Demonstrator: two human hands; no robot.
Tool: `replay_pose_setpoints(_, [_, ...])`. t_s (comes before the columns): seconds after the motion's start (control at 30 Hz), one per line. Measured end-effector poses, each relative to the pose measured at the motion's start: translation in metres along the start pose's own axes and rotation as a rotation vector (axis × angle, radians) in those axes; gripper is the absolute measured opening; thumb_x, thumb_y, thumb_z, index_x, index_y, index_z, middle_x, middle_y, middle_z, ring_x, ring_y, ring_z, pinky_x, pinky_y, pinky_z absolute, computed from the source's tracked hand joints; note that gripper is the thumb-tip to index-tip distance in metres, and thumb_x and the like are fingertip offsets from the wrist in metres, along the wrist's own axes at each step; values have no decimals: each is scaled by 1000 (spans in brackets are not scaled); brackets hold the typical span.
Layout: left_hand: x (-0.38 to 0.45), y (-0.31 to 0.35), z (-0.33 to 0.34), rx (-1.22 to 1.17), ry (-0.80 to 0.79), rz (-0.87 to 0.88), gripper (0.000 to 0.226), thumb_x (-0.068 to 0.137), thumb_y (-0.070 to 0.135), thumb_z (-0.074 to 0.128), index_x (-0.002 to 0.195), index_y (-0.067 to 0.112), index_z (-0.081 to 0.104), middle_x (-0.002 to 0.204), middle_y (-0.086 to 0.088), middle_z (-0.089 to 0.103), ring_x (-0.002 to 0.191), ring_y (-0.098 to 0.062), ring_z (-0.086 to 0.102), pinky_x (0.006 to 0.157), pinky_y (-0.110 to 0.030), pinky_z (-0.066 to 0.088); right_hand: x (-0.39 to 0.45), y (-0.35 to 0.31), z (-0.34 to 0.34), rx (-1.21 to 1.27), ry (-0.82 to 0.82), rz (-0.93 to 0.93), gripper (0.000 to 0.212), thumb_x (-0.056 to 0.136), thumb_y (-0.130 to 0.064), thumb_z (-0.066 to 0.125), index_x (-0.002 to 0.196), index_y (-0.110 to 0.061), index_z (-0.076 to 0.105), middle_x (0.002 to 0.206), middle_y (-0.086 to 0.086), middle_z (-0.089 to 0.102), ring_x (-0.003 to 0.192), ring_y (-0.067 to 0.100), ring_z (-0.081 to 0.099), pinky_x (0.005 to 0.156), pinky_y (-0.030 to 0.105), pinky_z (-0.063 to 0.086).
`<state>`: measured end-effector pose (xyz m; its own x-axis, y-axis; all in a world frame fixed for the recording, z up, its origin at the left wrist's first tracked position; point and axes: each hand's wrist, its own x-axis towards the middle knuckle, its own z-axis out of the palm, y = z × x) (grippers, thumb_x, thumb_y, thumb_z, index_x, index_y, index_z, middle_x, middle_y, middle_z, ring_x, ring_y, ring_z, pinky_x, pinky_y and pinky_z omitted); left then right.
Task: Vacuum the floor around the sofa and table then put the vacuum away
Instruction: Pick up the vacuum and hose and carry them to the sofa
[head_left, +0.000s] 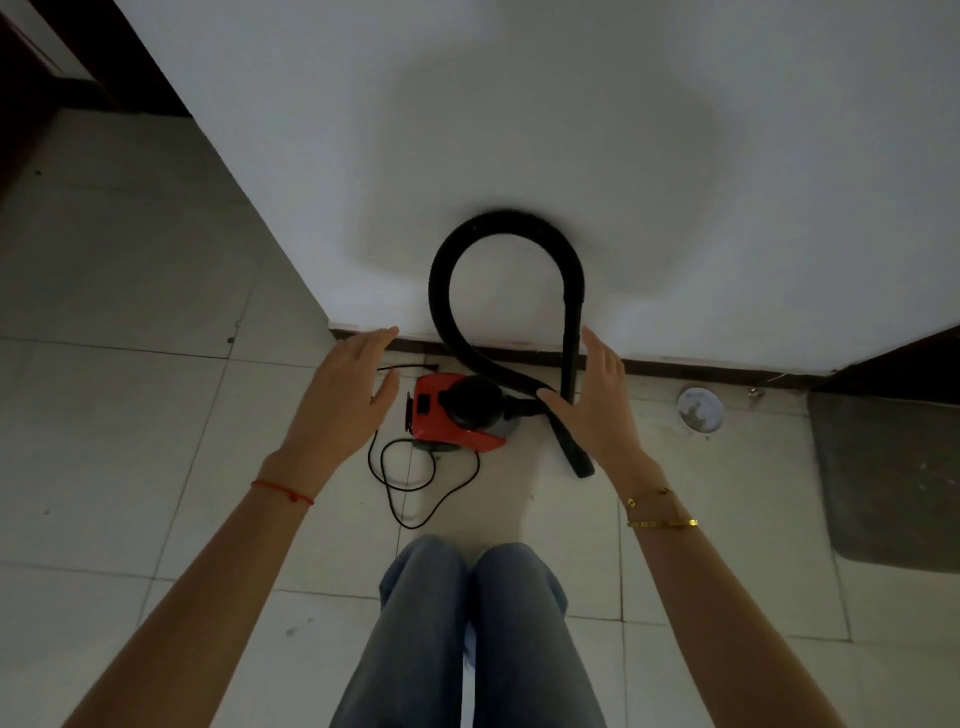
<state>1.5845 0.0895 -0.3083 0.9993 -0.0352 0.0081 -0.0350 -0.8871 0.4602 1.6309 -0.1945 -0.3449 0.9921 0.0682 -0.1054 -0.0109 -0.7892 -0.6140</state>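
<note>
the red vacuum (457, 415) sits on the tiled floor (130, 415) against the white wall (519, 130), its black hose (467, 249) looped upward. left hand (343, 395) and right hand (592, 405) hover spread wide either side, holding nothing.

Single head cam on me, wide-angle, looking steeply down and forward at the red vacuum (457, 415) on the floor by the white wall (571, 130), my knees just below it, close range.
</note>
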Motion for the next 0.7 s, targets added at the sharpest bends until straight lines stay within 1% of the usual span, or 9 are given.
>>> replay_pose_setpoints(0.1, [14, -38, 65, -12, -7, 10, 48, 98, 22, 48, 144, 11, 39, 141, -12, 47, 130, -26, 43, 110, -36, 34, 20, 42, 58, -12, 9, 7, 92, 82, -29, 74, 152, -14, 15, 154, 8, 25, 143, 27, 20, 116, 47, 27])
replay_pose_setpoints(0.23, [32, -87, 153, -23, -7, 51, 49, 98, 20, 50, 144, 9, 39, 142, -14, 45, 130, -27, 42, 112, -43, 33, 48, 98, 129, -13, 62, 1, 94, 81, -29, 74, 152, -12, 15, 154, 10, 25, 143, 28, 20, 116, 48, 27])
replay_pose_setpoints(0.3, [43, -112, 193, -17, 10, 95, 48, 98, 20, 49, 144, 10, 38, 141, -13, 46, 129, -26, 43, 112, -44, 33, 63, 124, 159, -23, 95, -21, 96, 79, -30, 76, 151, -11, 16, 154, 10, 24, 143, 28, 19, 116, 48, 27])
replay_pose_setpoints(0.43, [66, -157, 263, 12, 41, 175, 47, 99, 26, 44, 143, 10, 38, 139, -12, 48, 125, -26, 45, 109, -36, 34, 85, 166, 209, -75, 139, -84, 102, 74, -32, 80, 151, -12, 15, 155, 11, 20, 144, 28, 16, 116, 50, 25])
replay_pose_setpoints(0.5, [74, -173, 293, 25, 60, 207, 47, 99, 24, 45, 143, 9, 39, 137, -13, 50, 124, -27, 47, 108, -35, 34, 92, 182, 230, -116, 170, -112, 104, 74, -33, 80, 152, -12, 14, 156, 10, 19, 145, 27, 14, 117, 50, 24])
replay_pose_setpoints(0.6, [83, -192, 329, 40, 83, 253, 47, 98, 22, 48, 143, 9, 39, 137, -13, 49, 124, -27, 47, 108, -39, 37, 102, 200, 254, -152, 262, -158, 102, 75, -33, 79, 151, -11, 15, 156, 11, 19, 145, 29, 14, 117, 53, 22])
replay_pose_setpoints(0.7, [92, -206, 355, 46, 103, 292, 47, 98, 21, 49, 143, 10, 39, 136, -13, 50, 124, -28, 47, 107, -44, 39, 113, 215, 272, -185, 396, -183, 101, 74, -34, 79, 150, -8, 19, 156, 14, 20, 145, 32, 15, 116, 55, 22])
